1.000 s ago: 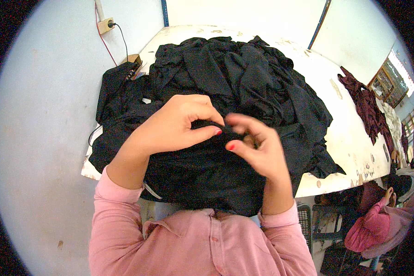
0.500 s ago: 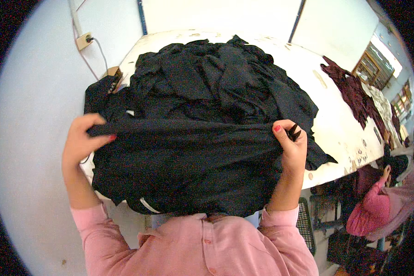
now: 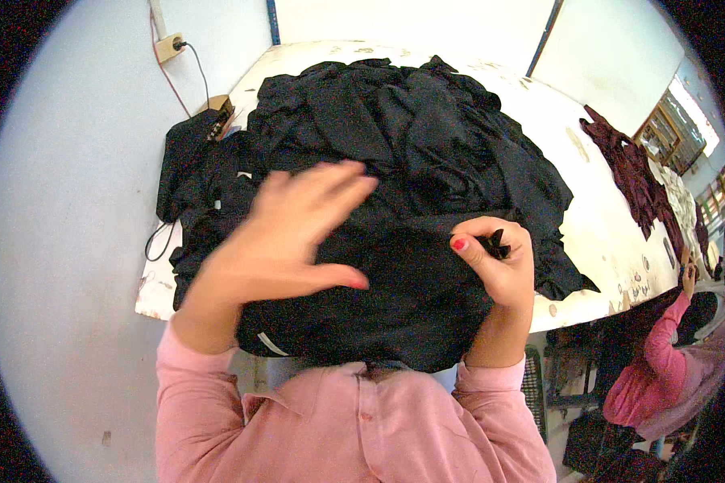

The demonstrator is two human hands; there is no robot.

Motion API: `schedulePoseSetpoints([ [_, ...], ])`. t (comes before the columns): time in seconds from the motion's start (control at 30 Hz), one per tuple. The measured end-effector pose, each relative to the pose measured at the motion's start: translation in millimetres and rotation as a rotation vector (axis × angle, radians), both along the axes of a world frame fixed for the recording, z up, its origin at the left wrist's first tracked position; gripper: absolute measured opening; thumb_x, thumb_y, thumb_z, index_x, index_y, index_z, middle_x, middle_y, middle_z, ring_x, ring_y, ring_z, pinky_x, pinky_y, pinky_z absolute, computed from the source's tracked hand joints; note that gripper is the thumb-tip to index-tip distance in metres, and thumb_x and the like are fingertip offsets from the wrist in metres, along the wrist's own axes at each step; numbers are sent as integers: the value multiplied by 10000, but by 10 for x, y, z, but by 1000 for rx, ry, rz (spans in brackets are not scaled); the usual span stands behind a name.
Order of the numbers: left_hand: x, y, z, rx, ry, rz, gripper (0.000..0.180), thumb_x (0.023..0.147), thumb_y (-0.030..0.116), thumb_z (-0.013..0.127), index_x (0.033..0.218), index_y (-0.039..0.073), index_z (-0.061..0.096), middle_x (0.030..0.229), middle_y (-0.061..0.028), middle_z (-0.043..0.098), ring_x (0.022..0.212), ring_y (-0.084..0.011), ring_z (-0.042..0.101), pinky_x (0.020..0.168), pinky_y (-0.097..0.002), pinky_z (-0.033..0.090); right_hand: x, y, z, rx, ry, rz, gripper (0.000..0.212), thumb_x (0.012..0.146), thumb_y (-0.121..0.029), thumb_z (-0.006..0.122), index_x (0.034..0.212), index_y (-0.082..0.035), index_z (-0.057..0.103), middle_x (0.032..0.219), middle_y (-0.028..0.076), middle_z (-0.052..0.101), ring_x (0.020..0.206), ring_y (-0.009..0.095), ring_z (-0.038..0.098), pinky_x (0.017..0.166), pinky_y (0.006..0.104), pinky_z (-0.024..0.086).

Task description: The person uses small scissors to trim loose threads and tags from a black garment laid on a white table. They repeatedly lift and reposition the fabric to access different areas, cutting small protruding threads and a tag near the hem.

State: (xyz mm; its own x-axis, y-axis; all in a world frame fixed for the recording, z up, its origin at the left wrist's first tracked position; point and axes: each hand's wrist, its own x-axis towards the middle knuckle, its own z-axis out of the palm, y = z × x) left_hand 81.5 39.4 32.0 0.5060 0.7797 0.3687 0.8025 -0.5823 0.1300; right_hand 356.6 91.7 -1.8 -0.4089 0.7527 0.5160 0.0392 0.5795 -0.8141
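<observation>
White table, black cloth in right hand, left hand over it.

My left hand spreads, thumb apart, over the black cloth. With my right hand I pinch the cloth (a dark bit, too small to tell, pokes from my curled fingers). It heaps toward the table's far side; maroon cloth lies far right.
</observation>
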Motion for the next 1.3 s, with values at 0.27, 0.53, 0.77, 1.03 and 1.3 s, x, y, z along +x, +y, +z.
schedulePoseSetpoints([
  [0.27, 411, 325, 95, -148, -540, -385, 159, 794, 160, 743, 798, 27, 656, 746, -97, 651, 702, -231, 652, 626, -315, 484, 134, -53, 56, 8, -60, -161, 67, 803, -55, 716, 834, -3, 687, 795, 68, 704, 735, 123, 646, 693, 257, 497],
  [0.53, -411, 139, 583, -443, -526, -300, 138, 856, 141, 677, 870, 6, 656, 761, -2, 633, 711, -51, 555, 658, -216, 443, 560, 251, -239, 59, -35, -520, 78, 849, -81, 690, 860, -5, 675, 824, 51, 698, 777, 106, 613, 754, 251, 476],
  [0.77, -603, -286, 801, -345, -275, 229, 178, 777, 136, 726, 857, 1, 642, 696, 13, 575, 636, -52, 493, 576, -203, 373, 1095, 553, -251, 205, -113, -843, 143, 901, -158, 655, 898, -16, 670, 833, 46, 680, 794, 114, 590, 771, 270, 467],
  [1.03, -478, -50, 392, -313, -916, -81, 223, 751, 71, 780, 890, 28, 611, 808, 12, 587, 692, -61, 511, 604, -207, 404, 1119, 595, -119, 185, -796, -1349, 190, 863, -241, 650, 987, -98, 674, 895, 133, 621, 874, 361, 601, 760, 443, 488],
  [1.3, 24, 190, -23, -687, -1049, -152, 291, 740, 70, 809, 935, 53, 594, 806, 73, 516, 708, -7, 452, 609, -167, 382, -503, -67, 95, 239, -81, -178, 217, 803, -95, 725, 1000, -27, 666, 904, 68, 668, 772, 135, 609, 688, 256, 469],
])
